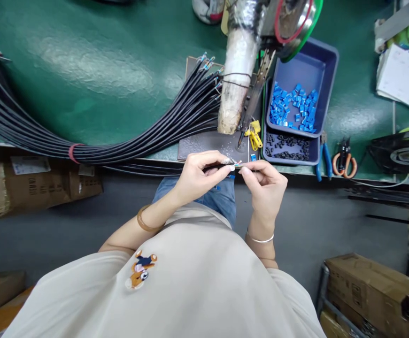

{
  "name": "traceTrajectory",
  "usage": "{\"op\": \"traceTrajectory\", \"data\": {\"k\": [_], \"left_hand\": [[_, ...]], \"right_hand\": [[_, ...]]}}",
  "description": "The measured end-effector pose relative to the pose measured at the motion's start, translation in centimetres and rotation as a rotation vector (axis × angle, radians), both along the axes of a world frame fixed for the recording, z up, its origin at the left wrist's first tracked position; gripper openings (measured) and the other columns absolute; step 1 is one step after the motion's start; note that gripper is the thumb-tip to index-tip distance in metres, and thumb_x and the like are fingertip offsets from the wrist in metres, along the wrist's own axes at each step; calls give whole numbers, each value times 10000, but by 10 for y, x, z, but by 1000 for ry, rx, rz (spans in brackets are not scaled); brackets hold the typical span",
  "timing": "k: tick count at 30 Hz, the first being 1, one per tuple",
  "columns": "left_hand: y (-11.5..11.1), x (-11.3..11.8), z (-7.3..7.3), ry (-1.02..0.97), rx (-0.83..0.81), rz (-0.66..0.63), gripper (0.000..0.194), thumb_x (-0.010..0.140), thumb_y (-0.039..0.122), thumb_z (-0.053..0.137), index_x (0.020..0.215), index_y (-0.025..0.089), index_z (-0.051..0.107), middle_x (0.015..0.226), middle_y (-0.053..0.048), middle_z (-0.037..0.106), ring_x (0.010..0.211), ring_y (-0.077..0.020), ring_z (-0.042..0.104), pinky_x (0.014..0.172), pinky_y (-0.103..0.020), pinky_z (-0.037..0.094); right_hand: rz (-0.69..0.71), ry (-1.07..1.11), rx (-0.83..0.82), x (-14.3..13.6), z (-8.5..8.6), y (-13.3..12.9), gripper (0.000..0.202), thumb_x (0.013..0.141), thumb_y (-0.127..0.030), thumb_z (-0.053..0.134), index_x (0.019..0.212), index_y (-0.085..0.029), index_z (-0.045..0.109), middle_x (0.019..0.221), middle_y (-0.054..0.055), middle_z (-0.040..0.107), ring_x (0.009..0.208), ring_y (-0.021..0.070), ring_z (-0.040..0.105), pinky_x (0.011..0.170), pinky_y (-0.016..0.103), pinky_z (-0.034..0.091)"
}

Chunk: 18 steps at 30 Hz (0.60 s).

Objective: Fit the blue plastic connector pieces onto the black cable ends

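My left hand (202,173) pinches the end of a black cable, with thin coloured wires (237,164) fanning out past its fingertips. Close beside it, my right hand (265,180) has thumb and forefinger pressed together at the tips of those wires; the exact wire it grips is too small to tell. A large bundle of black cables (144,136), tied with a red band (73,153), stretches across the green bench to the left. Just beyond my right hand lie a yellow tool (254,135) and a small blue piece (253,157).
A blue-grey bin (332,70) holds blue connectors; a lower bin (317,157) holds small black parts. Blue-handled pliers (327,159) and orange-handled cutters (345,164) lie right of them. A wrapped white tube (235,80) hangs ahead of my hands. Cardboard boxes (49,180) sit below the bench.
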<state>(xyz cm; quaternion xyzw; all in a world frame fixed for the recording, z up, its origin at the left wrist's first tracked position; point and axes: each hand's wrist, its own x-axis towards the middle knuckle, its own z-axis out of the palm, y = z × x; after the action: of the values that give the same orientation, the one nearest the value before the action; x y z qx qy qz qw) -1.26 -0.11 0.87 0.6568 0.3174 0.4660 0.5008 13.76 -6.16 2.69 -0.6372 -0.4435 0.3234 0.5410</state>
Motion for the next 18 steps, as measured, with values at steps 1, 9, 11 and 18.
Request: {"op": "traceTrajectory", "data": {"k": [1, 9, 11, 18], "left_hand": [[1, 0, -1, 0, 33, 6, 64, 810, 170, 693, 763, 127, 692, 661, -9, 627, 576, -71, 497, 542, -188, 393], [4, -4, -4, 79, 215, -4, 51, 827, 160, 689, 824, 119, 719, 639, 1, 584, 533, -63, 430, 501, -197, 352], [5, -4, -4, 89, 260, -1, 61, 836, 162, 684, 844, 116, 723, 664, -13, 618, 548, -69, 457, 518, -198, 374], [3, 0, -4, 88, 455, 63, 55, 848, 135, 669, 845, 110, 718, 710, -51, 701, 628, -95, 586, 626, -206, 470]], "right_hand": [[9, -28, -8, -1, 1, -1, 84, 792, -300, 721, 781, -217, 712, 662, -47, 575, 481, 33, 336, 450, 213, 247], [8, -140, -15, -4, -4, 0, 110, 834, -291, 663, 790, -192, 678, 693, -46, 563, 475, 25, 290, 456, 220, 233], [27, -105, -10, -3, -4, 0, 107, 836, -286, 658, 784, -194, 669, 707, -45, 565, 475, 24, 289, 457, 224, 226], [148, 304, -84, 1, -7, 6, 133, 789, -302, 684, 737, -195, 625, 624, -62, 526, 411, 14, 267, 401, 204, 177]]}}
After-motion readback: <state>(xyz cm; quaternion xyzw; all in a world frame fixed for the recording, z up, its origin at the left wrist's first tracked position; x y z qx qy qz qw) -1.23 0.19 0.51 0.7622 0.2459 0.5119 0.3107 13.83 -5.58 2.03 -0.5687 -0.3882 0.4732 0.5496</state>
